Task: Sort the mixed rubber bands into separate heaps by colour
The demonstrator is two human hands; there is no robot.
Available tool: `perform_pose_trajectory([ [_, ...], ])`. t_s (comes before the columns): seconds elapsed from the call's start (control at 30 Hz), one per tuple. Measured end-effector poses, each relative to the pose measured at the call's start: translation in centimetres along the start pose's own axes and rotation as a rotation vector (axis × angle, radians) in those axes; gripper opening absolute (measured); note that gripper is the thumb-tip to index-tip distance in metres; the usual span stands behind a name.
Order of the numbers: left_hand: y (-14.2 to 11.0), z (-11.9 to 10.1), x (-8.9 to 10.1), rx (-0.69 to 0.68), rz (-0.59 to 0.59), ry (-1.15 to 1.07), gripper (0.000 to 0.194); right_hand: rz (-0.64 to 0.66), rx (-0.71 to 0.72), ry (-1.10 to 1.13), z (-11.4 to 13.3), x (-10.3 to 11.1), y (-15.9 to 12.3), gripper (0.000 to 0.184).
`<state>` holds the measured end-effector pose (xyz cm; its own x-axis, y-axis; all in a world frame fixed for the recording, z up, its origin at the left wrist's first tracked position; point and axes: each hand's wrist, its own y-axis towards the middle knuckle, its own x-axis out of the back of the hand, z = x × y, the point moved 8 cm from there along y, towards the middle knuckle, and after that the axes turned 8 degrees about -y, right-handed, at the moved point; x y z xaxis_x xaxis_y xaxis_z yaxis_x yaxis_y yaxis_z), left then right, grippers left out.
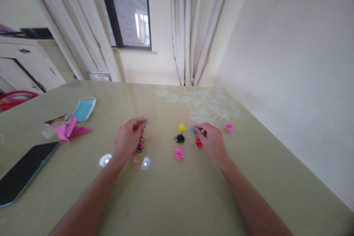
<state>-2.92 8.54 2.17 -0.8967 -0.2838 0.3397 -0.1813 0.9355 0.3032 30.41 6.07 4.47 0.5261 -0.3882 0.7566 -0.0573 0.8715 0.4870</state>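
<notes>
My left hand [129, 137] is closed in a pinch over a mixed pile of small coloured rubber bands [142, 143], partly hiding it. At its fingertips shows a pale bluish rubber band [147, 122]. My right hand [211, 138] is also pinched, its fingertips at some blue rubber bands [194, 131] which they partly cover. Just below it lies a red bunch of bands [198, 142]. Between my hands, sorted bunches stand in a column: yellow bands [181, 128], black bands [180, 138] and pink bands [179, 153].
A small pink cup-like piece [229, 128] sits right of my right hand. To the left lie a pink folded-paper shape [70, 129], a blue face mask [84, 110] and a black phone [26, 171]. A wall [301, 81] borders the table's right side.
</notes>
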Motion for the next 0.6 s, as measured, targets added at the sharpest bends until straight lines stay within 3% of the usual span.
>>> perform_pose_trajectory([
  [0.13, -1.4, -1.7, -2.3, 0.050, 0.140, -0.379, 0.039, -0.003, 0.082, 0.103, 2.5, -0.1, -0.7, 0.022],
  [0.3, -4.8, -4.9, -5.4, 0.055, 0.313, -0.564, 0.030, 0.017, 0.284, 0.302, 6.9, -0.2, -2.4, 0.025],
  [0.4, -6.1, -5.5, -6.7, 0.102, 0.406, -0.631, 0.029, 0.038, 0.383, 0.372, 8.5, -0.1, -3.2, 0.014],
  [0.6, -6.6, -5.6, -7.1, 0.156, 0.461, -0.676, 0.030, 0.000, 0.286, 0.435, 8.0, 0.9, -2.8, 0.018],
])
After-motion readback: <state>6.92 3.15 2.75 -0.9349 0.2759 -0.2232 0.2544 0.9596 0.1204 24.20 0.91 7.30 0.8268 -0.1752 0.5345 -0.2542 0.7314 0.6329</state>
